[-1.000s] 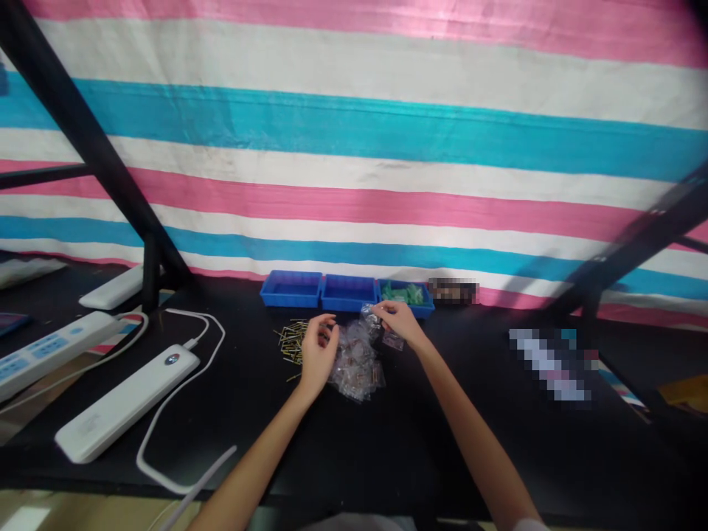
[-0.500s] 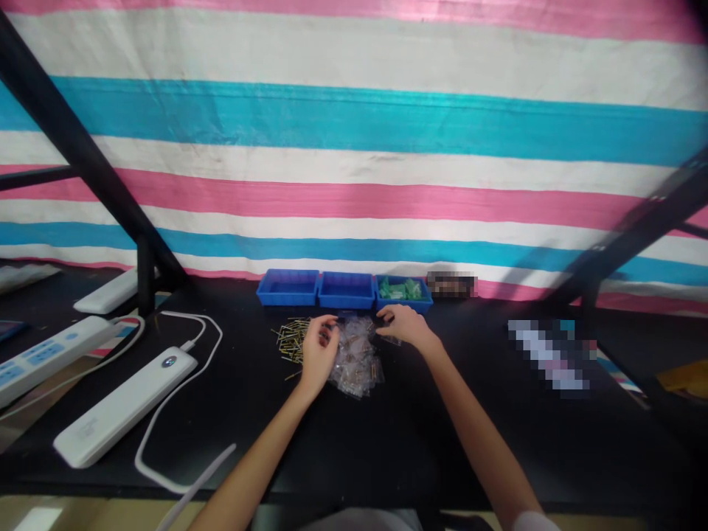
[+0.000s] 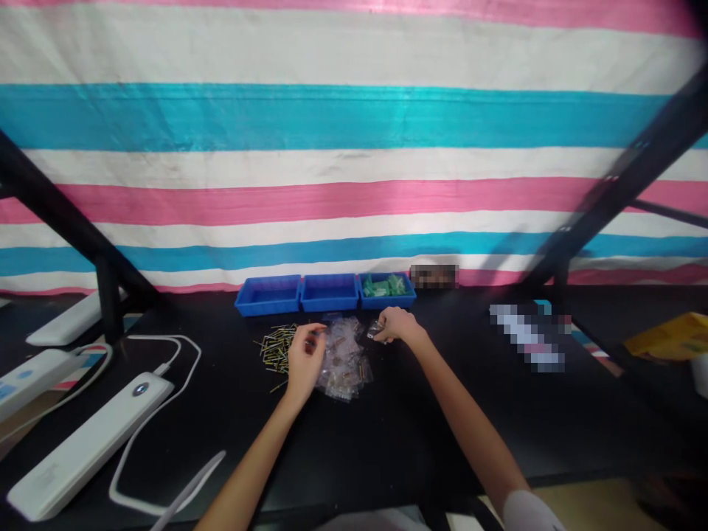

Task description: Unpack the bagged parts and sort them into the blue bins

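Note:
My right hand (image 3: 398, 324) pinches a small clear plastic bag (image 3: 375, 331) at the right side of a heap of similar clear bags (image 3: 344, 361). Some bags in the heap show small brass-coloured pieces inside. My left hand (image 3: 304, 360) rests at the heap's left edge, fingers loosely curved and apart, with nothing visible between them. Just left of it lies a pile of thin brass and dark screw-like pieces (image 3: 276, 346), partly hidden by that hand.
Behind the heap stand two blue trays (image 3: 271, 295) (image 3: 330, 293) and a third blue tray (image 3: 387, 301) holding green packets (image 3: 384, 285). A white power bank (image 3: 91, 446), its cable (image 3: 125, 450) and a power strip (image 3: 36, 380) lie left. A yellow bag (image 3: 667, 338) is far right.
My right hand has closed its fingers on a clear bag beside the heap. The left hand stays by the heap. The whole view has shifted and turned slightly.

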`<state>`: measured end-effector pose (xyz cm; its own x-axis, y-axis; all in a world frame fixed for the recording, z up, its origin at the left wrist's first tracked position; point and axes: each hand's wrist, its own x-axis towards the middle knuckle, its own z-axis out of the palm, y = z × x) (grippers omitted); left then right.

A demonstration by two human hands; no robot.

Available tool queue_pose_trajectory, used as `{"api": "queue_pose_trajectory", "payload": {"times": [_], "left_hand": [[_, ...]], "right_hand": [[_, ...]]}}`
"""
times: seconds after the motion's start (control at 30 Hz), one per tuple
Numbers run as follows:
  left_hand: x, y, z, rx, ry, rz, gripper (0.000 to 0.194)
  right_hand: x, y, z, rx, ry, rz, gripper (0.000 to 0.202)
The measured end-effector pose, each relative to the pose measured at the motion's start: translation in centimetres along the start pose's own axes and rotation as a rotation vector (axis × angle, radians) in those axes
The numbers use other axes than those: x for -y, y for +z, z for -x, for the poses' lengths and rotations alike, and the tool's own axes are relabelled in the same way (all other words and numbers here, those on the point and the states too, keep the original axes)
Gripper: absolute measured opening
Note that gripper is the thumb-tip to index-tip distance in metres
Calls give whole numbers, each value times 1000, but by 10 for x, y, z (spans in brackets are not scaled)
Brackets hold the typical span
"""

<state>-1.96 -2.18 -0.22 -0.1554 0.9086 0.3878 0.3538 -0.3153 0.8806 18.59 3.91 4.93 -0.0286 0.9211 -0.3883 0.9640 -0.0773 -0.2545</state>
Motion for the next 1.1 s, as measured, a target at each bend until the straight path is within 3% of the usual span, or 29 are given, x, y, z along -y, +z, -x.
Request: {"api": "queue_pose_trajectory", "payload": {"times": [0.17,0.37,0.47,0.53,0.63,0.8,1.0,1.1], "left_hand": [[0,2,-2,31,-30,16,17],[-4,3,-3,117,-41,25,26],[-3,4,-1,179,-25,8,30],[-1,4,0,201,-17,6,27],[0,4,0,193,20,10,18],[-3,2,-1,119,79,35,17],[-8,-2,-1,58,129,39,10],[-10,-3,-2,47,120,40,9]], "right_hand": [[-6,-6,3,-51,-59,-93,14],[5,-3,16,169,-711,-529,15],[18,0,24,234,-842,-615,20],[25,0,28,199,-866,-652,22],[29,-1,30,46,-869,-684,19],[32,-4,30,-155,-949,-571,12],[33,-2,28,-167,-917,-562,13],[34,3,27,-69,-829,-654,18]]}}
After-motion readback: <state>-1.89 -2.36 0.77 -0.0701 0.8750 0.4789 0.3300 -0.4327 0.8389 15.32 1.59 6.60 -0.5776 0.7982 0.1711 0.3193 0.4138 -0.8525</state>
